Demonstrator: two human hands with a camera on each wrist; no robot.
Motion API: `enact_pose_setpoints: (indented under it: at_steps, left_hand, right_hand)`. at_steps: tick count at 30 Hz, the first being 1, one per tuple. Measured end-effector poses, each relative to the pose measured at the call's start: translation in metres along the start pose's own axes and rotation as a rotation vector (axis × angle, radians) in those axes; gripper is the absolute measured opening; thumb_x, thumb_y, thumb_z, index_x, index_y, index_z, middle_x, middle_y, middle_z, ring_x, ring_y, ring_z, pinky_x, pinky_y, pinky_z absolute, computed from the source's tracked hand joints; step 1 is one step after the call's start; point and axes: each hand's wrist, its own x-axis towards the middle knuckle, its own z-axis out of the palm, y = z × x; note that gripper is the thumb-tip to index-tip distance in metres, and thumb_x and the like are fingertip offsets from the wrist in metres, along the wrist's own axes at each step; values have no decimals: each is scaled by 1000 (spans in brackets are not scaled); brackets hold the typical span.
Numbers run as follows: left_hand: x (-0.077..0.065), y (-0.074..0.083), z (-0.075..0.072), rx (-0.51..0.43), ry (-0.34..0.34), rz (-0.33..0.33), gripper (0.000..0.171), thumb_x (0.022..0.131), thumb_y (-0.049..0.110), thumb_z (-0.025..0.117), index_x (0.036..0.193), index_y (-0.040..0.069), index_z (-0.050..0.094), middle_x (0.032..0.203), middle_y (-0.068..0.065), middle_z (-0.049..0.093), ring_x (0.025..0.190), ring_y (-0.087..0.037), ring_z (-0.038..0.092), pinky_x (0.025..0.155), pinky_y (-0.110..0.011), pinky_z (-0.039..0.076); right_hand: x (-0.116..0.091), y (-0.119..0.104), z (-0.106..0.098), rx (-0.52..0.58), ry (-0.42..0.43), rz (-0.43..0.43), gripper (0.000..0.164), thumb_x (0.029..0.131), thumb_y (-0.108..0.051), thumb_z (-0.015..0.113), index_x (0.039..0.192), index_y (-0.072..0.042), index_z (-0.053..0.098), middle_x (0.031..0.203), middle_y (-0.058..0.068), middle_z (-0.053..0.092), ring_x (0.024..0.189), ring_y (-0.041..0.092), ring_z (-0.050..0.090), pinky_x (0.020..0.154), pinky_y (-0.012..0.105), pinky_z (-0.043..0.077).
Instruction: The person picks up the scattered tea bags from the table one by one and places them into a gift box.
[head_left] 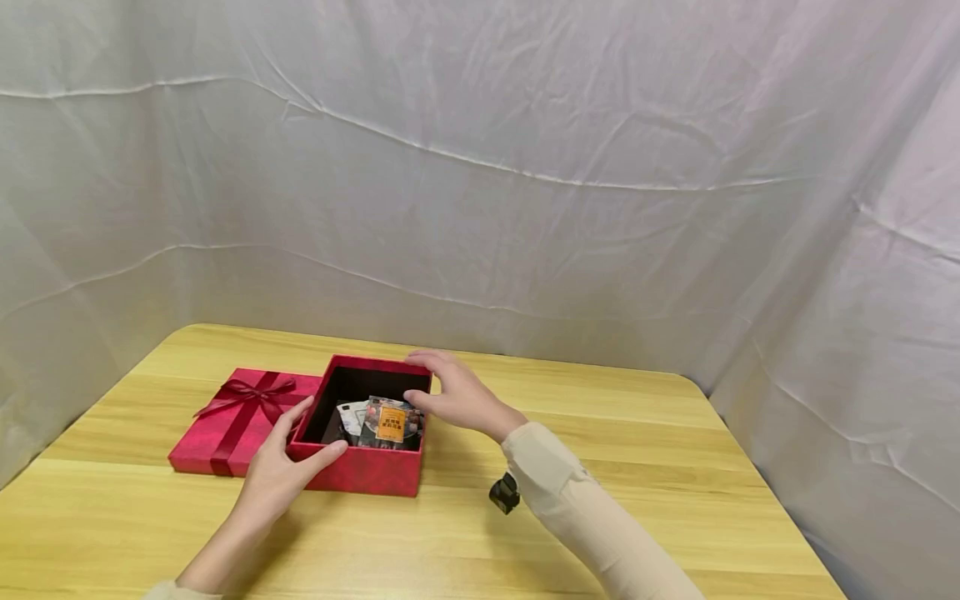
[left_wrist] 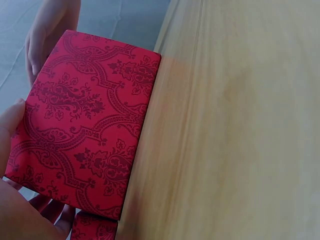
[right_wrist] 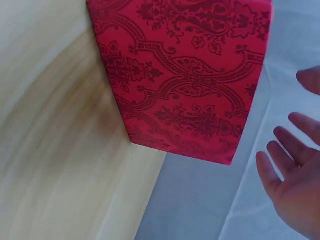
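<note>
A red patterned gift box (head_left: 356,472) stands uncovered on the wooden table, its dark inside holding an orange-labelled packet (head_left: 390,423) and a white patterned packet (head_left: 350,417). My left hand (head_left: 273,471) holds the near left corner, thumb along the front rim and fingers around the left side. In the left wrist view that thumb (left_wrist: 12,117) lies at the upper edge of the box's front (left_wrist: 85,120). Over the far right corner hovers my right hand (head_left: 457,392), fingers spread and slightly bent. The right wrist view shows the right fingers (right_wrist: 285,155) apart from the box wall.
The box lid (head_left: 198,429) with a dark red ribbon bow (head_left: 258,396) lies against the box's left side. A small black device (head_left: 504,493) hangs under the right sleeve. Pale cloth (head_left: 480,167) surrounds the table (head_left: 637,467) at the back and sides.
</note>
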Motion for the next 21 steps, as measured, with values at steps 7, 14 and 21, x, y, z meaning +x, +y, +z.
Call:
enact_pose_setpoints:
  at_steps: [7,14,21]
  left_hand:
    - [1,-1,-2,11,11,13,89,84,40,75,154,18,23,153,-20,26,139,-42,21,104,-66,26]
    - [2,-2,0,18,-5,22,89,84,40,74,154,17,24,153,-20,26,140,-41,21,104,-66,26]
    - [3,-2,-4,53,-23,42,90,85,41,73,154,13,22,153,-23,23,138,-43,21,103,-68,26]
  right_hand:
    - [-34,13,-4,-16,69,41,56,94,-29,62,142,-5,46,147,11,41,136,27,35,109,47,31]
    - [-81,31,-3,-195,-1,68,64,93,-38,64,144,-7,43,152,15,32,139,33,30,107,53,32]
    - [-120,47,-13,-331,-18,90,75,91,-52,59,146,-4,41,154,22,24,143,36,18,110,55,25]
